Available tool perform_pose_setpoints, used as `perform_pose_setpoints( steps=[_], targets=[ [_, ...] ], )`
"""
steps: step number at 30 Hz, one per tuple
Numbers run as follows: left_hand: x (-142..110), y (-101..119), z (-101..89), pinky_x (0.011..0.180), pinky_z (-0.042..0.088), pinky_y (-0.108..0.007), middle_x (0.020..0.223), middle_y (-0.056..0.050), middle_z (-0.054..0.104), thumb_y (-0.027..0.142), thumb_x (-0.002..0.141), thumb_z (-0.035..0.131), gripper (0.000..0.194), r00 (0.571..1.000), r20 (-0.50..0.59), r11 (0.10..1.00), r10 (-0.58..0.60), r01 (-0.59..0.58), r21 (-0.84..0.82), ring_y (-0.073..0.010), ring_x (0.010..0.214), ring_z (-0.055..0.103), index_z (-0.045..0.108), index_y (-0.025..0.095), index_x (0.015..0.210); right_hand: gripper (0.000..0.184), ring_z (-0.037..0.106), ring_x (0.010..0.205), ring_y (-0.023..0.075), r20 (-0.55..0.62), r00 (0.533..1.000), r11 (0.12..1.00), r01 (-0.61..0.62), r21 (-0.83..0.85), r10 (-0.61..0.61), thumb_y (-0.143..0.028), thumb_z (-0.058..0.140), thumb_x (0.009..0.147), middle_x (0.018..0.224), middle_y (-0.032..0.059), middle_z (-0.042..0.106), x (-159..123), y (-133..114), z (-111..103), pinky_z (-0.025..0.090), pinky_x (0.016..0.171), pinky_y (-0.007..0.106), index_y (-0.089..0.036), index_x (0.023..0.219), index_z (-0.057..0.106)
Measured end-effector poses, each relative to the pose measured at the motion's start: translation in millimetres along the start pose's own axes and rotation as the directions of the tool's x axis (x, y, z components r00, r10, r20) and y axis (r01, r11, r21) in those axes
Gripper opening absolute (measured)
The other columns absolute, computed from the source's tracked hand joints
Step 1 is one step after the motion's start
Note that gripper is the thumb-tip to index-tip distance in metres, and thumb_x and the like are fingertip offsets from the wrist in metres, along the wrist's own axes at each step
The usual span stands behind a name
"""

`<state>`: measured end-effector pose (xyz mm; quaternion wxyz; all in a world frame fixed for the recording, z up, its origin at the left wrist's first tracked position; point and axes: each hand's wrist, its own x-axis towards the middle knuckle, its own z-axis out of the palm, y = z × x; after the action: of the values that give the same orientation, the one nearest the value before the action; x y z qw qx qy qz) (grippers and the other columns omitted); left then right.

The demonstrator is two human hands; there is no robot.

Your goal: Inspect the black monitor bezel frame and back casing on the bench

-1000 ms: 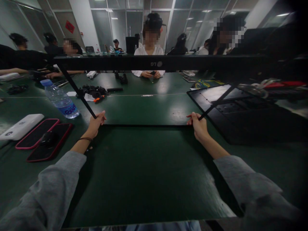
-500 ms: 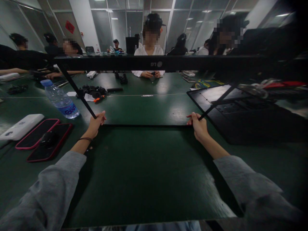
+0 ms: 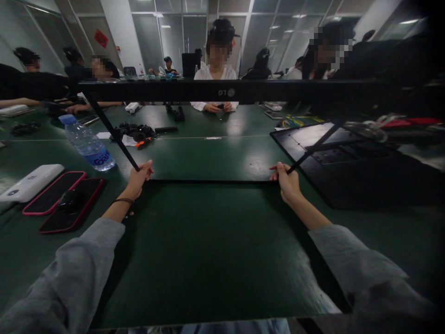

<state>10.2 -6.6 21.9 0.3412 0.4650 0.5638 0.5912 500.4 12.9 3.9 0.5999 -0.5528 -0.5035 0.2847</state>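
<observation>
A black monitor frame [image 3: 167,92] with an upside-down LG logo stands raised before me, its wide bar at the top. Its thin lower bar is close to the green table. My left hand [image 3: 138,180] is closed round the frame's left side, near the lower corner. On the opposite side, my right hand [image 3: 287,182] grips the right bar just above its lower corner. Through the hollow middle of the frame I see the table. The dark back panel [image 3: 368,176] of a monitor lies on the table to the right of my right hand.
Left of the frame are a water bottle [image 3: 88,146], a white power bank [image 3: 33,182], two red-edged phones [image 3: 55,192] and a black mouse [image 3: 71,200]. Black parts [image 3: 139,132] lie beyond. A person in white [image 3: 215,72] sits opposite; others sit around.
</observation>
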Motion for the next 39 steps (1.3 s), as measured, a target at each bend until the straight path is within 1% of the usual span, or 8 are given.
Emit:
perform_pose_setpoints(
  steps=[7, 15, 25, 34, 39],
  targets=[
    [1.7, -3.8, -1.0, 0.044, 0.03, -0.022, 0.044, 0.004, 0.037, 0.037, 0.082, 0.065, 0.034, 1.0, 0.003, 1.0, 0.015, -0.015, 0.009, -0.0068, 0.041, 0.037, 0.056, 0.018, 0.056, 0.052, 0.047, 0.05, 0.0172, -0.005, 1.0, 0.999, 0.017, -0.036, -0.017, -0.077, 0.057, 0.082, 0.052, -0.002, 0.04, -0.4, -1.1, 0.5, 0.042, 0.056, 0.035, -0.027, 0.069, 0.05],
    [3.0, -6.0, -2.8, 0.045, 0.029, -0.022, 0.044, 0.004, 0.038, 0.037, 0.082, 0.067, 0.035, 1.0, 0.004, 1.0, 0.009, -0.009, -0.004, -0.007, 0.042, 0.037, 0.058, 0.017, 0.055, 0.051, 0.048, 0.051, 0.0178, -0.01, 1.0, 1.0, 0.01, 0.0, -0.01, -0.077, 0.059, 0.08, 0.052, -0.0012, 0.04, 0.3, -0.8, 0.5, 0.042, 0.055, 0.036, -0.027, 0.069, 0.052],
    [1.7, -3.7, -2.3, 0.045, 0.032, -0.022, 0.044, 0.004, 0.037, 0.039, 0.083, 0.067, 0.035, 1.0, 0.012, 1.0, 0.005, -0.006, 0.015, -0.0073, 0.042, 0.038, 0.056, 0.018, 0.057, 0.049, 0.049, 0.05, 0.0158, -0.009, 1.0, 1.0, 0.019, 0.001, -0.019, -0.072, 0.058, 0.086, 0.052, -0.0022, 0.041, 1.6, 4.0, -0.7, 0.043, 0.054, 0.034, -0.025, 0.072, 0.057],
    [2.2, -4.5, -1.4, 0.045, 0.028, -0.021, 0.043, 0.005, 0.037, 0.037, 0.083, 0.066, 0.035, 1.0, 0.008, 1.0, 0.015, -0.015, -0.005, -0.006, 0.041, 0.037, 0.057, 0.016, 0.055, 0.051, 0.048, 0.048, 0.0138, -0.028, 0.999, 0.999, 0.022, 0.027, -0.021, -0.072, 0.059, 0.085, 0.049, -0.0028, 0.041, 2.2, 4.4, 0.5, 0.044, 0.052, 0.031, -0.024, 0.07, 0.058],
    [1.4, -2.5, -0.8, 0.045, 0.028, -0.021, 0.043, 0.005, 0.037, 0.037, 0.082, 0.066, 0.035, 1.0, -0.001, 1.0, 0.01, -0.01, 0.002, -0.0057, 0.04, 0.037, 0.057, 0.016, 0.055, 0.047, 0.049, 0.048, 0.0129, -0.023, 1.0, 0.999, 0.015, 0.033, -0.015, -0.067, 0.06, 0.088, 0.049, -0.0034, 0.042, 2.0, 3.9, 1.0, 0.044, 0.053, 0.03, -0.023, 0.072, 0.06]
  ],
)
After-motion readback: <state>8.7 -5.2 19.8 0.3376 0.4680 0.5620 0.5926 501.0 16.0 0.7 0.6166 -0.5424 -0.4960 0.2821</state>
